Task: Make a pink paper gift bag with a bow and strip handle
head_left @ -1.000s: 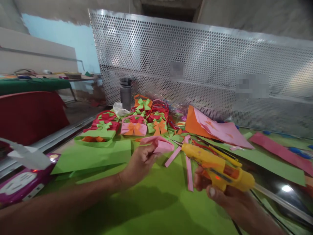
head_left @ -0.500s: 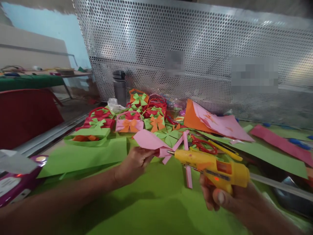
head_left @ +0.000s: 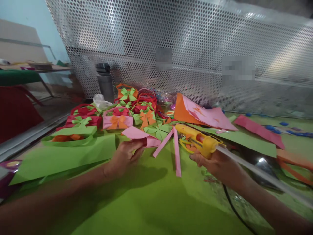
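My left hand (head_left: 128, 155) pinches a folded piece of pink paper (head_left: 138, 133) above the green sheet (head_left: 156, 199). Closed around a yellow hot glue gun (head_left: 195, 138), my right hand (head_left: 214, 163) is over to the right, with the nozzle pointing away toward the back. A long clear glue stick (head_left: 254, 169) sticks out of the gun's rear. Between the hands lie two pink paper strips (head_left: 177, 156), meeting near the gun's tip. A green paper bow (head_left: 160, 130) lies just behind the pink paper.
Small paper bags with bows (head_left: 117, 121) stand at the back left, before a grey bottle (head_left: 105, 81). Pink and orange sheets (head_left: 207, 114) lie at the back right. A black cable (head_left: 236, 209) trails below my right forearm. Perforated metal (head_left: 183, 32) rises behind.
The glue gun has moved away from the pink paper, back toward the strips, and its nozzle has turned away. My left hand still holds the paper. The view has shifted to the right.
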The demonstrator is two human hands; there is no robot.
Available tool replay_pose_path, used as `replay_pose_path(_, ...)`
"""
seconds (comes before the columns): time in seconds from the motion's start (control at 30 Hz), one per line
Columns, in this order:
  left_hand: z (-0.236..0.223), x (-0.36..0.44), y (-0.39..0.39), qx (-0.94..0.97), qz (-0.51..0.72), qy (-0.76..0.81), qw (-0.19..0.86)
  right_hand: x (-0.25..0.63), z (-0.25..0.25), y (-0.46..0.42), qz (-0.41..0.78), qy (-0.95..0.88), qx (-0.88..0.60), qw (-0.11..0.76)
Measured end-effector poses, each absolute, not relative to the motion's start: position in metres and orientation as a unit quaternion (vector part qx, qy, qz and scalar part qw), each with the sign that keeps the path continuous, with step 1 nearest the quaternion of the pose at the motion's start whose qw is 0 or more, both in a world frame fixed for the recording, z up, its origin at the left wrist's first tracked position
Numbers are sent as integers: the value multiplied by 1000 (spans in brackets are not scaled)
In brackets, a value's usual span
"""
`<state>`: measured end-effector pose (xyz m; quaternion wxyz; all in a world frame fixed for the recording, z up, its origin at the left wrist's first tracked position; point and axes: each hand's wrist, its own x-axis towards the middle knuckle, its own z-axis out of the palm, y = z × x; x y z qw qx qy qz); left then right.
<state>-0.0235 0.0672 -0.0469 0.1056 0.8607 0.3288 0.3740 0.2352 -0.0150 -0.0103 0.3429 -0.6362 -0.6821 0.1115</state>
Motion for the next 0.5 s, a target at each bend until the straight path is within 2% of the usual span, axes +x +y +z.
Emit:
replay_pose_path(0.1,-48,-24,67,856,376,337,110,235,-18,-8,94,-695,-640,314)
replay_pose_path(0.5,-50,-23,71,830,387,369,157,237,-51,25,68,-664,-670,324)
